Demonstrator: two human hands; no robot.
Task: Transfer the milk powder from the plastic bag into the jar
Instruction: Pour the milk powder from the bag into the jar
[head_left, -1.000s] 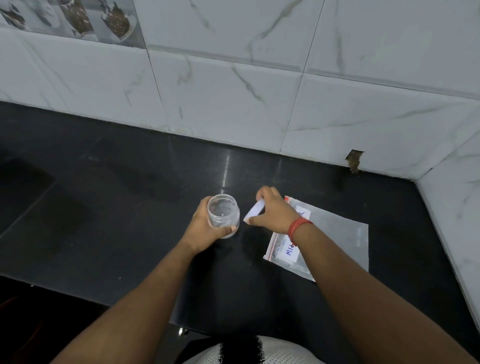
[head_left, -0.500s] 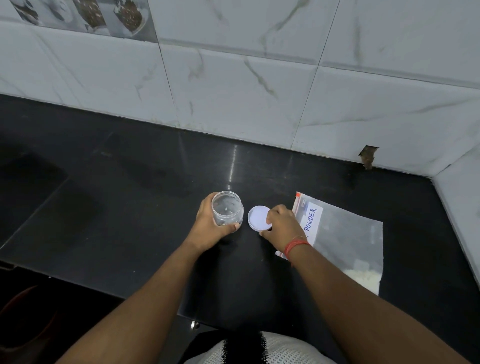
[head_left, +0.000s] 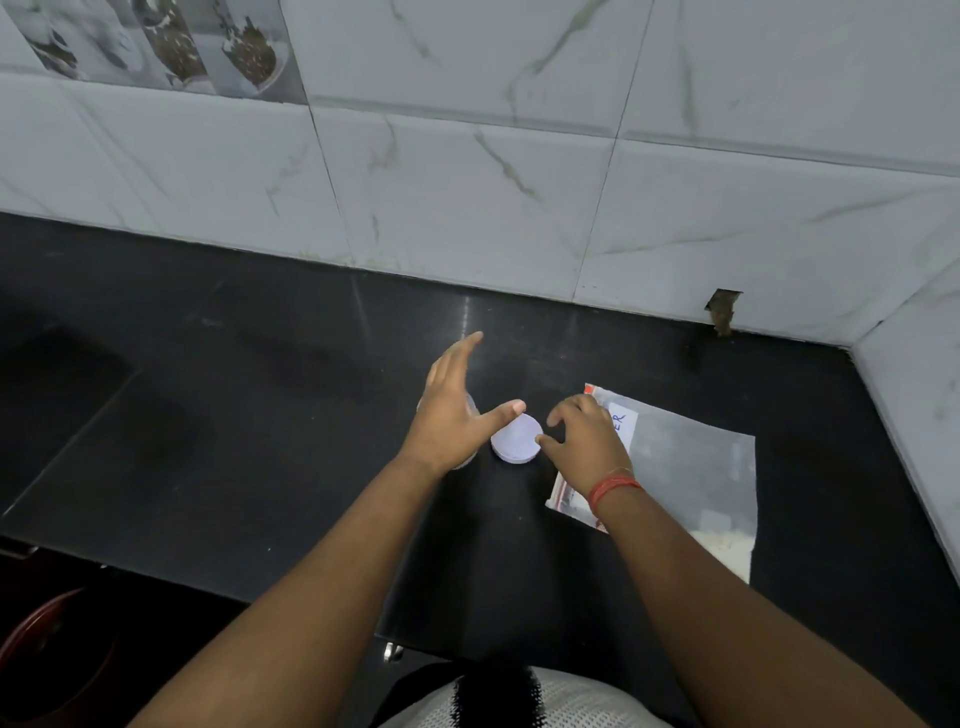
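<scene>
While both hands hover over the black counter (head_left: 260, 415), we count one jar (head_left: 470, 410), one lid (head_left: 517, 439), one bag (head_left: 691, 467). Left hand (head_left: 449, 415): fingers (head_left: 457, 358) spread apart, flat, gripping nothing; the clear jar sits directly under the palm, mostly hidden, only slivers visible. Right hand (head_left: 584, 441): fingers curled loosely, apart, empty, with a red thread (head_left: 613, 486) on the wrist. Round white lid lies flat between left thumb and right fingertips; whether they touch it we cannot tell. Clear flat plastic bag lies under and beyond the right hand, with a white handwritten label (head_left: 621, 423) and white powder (head_left: 722, 545) bunched in the near corner. Glossy marbled tiles (head_left: 519, 182) stand behind the fingers.
</scene>
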